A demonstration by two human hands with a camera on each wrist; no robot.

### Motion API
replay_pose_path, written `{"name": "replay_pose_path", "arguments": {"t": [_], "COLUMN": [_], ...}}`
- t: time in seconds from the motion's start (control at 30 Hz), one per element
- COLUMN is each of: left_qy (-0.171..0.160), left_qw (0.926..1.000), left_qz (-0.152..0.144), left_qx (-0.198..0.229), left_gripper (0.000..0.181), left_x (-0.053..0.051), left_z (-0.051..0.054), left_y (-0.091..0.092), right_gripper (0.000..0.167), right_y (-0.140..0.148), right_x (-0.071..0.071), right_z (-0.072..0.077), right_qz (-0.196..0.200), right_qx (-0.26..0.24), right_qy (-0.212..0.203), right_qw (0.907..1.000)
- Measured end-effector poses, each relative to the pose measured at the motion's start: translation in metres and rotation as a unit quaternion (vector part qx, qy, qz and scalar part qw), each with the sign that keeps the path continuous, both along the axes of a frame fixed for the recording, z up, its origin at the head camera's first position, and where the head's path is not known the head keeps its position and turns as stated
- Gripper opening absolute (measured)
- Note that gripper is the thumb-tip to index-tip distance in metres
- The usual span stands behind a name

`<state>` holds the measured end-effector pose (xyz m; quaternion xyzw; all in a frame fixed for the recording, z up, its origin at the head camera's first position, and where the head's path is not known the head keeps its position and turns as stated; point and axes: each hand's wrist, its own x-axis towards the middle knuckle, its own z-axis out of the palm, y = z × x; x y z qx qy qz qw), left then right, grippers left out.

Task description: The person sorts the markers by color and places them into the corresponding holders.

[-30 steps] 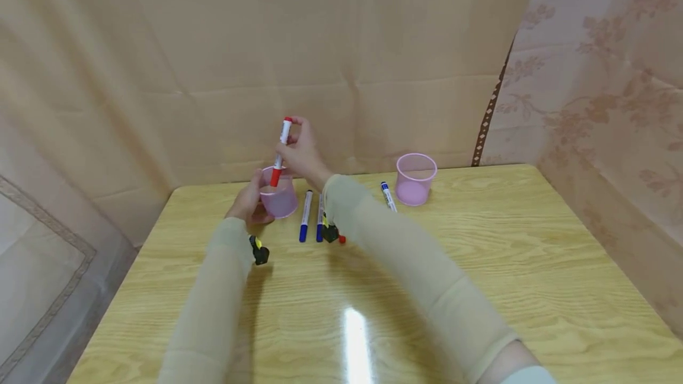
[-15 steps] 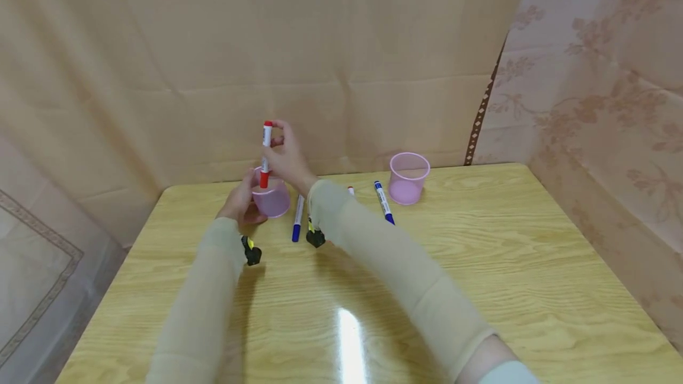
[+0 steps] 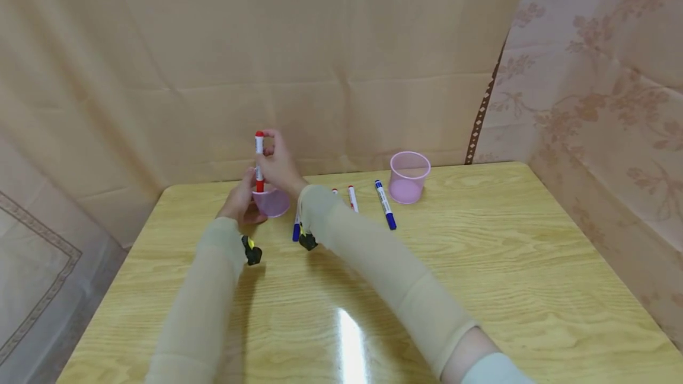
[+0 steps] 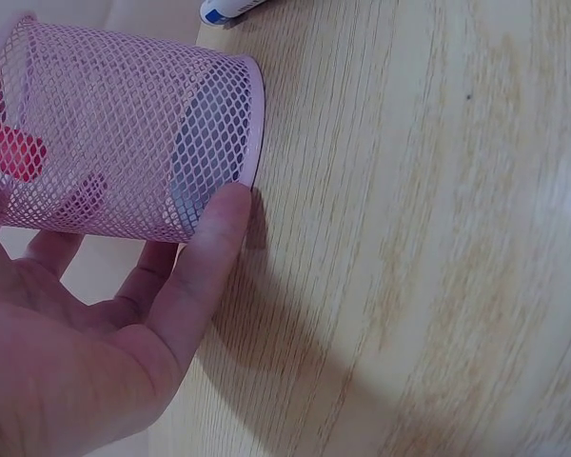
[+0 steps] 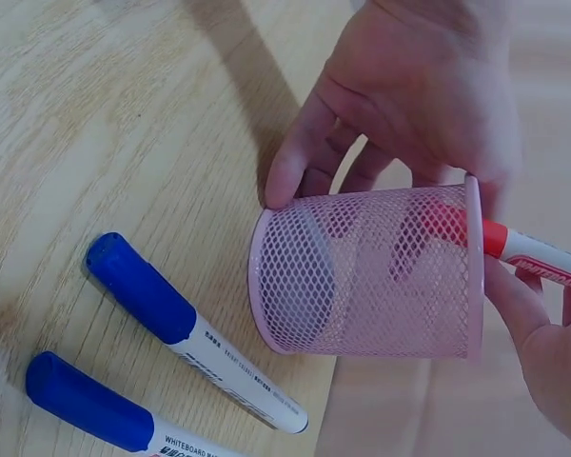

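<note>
On the table's left back, a pink mesh pen cup (image 3: 273,203) stands with my left hand (image 3: 238,201) around its side. In the left wrist view, the left hand's fingers curl at the cup's base and wall. My right hand (image 3: 281,166) pinches a red whiteboard marker (image 3: 259,162) upright over the cup, cap downward. The right wrist view shows the marker's red cap (image 5: 447,224) inside the rim, while its white barrel sticks out. Two blue-capped whiteboard markers, one nearer (image 5: 143,286) and one lower (image 5: 90,400), lie beside the cup; the right arm partly covers them in the head view.
A second pink mesh cup (image 3: 409,179) stands at the back, right of centre. Left of it lies a blue marker (image 3: 385,205). A red-ended marker (image 3: 353,197) and another beside it are partly behind the right forearm. A curtain hangs beyond the table's back edge.
My right hand has moved left and down, and the red marker has gone from tilted to upright with its cap lowered into the cup. The left hand keeps holding the cup.
</note>
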<state>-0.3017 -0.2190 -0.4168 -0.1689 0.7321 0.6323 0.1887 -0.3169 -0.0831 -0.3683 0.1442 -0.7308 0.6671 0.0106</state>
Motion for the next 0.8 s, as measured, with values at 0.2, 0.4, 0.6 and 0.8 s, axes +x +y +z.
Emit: {"name": "replay_pose_path", "arguments": {"t": [0.2,0.4,0.6,0.8], "left_qy": [0.005,0.006,0.002,0.007], "left_qw": [0.9999,1.0,1.0,0.9997], "left_qz": [0.009,0.005,0.007,0.0], "left_qx": [0.007,-0.005,-0.005,-0.022], "left_gripper": [0.085,0.086,0.09,0.09], "left_x": [0.001,0.0034,0.004,0.0056], "left_z": [0.001,0.0044,0.0026,0.0034], "left_y": [0.0012,0.0035,0.0028,0.002], "right_gripper": [0.045,0.048,0.056,0.056], "right_y": [-0.0023,-0.0003,-0.0001,-0.0027], "right_x": [-0.0009,0.0033,0.0054,0.0054], "right_z": [-0.0005,0.0,-0.0024,-0.0039], "right_qz": [0.006,0.007,0.009,0.003], "right_qx": [0.031,0.07,0.089,0.123], "right_qy": [0.028,0.029,0.007,0.005], "right_qw": [0.9991,0.9971,0.996,0.9924]}}
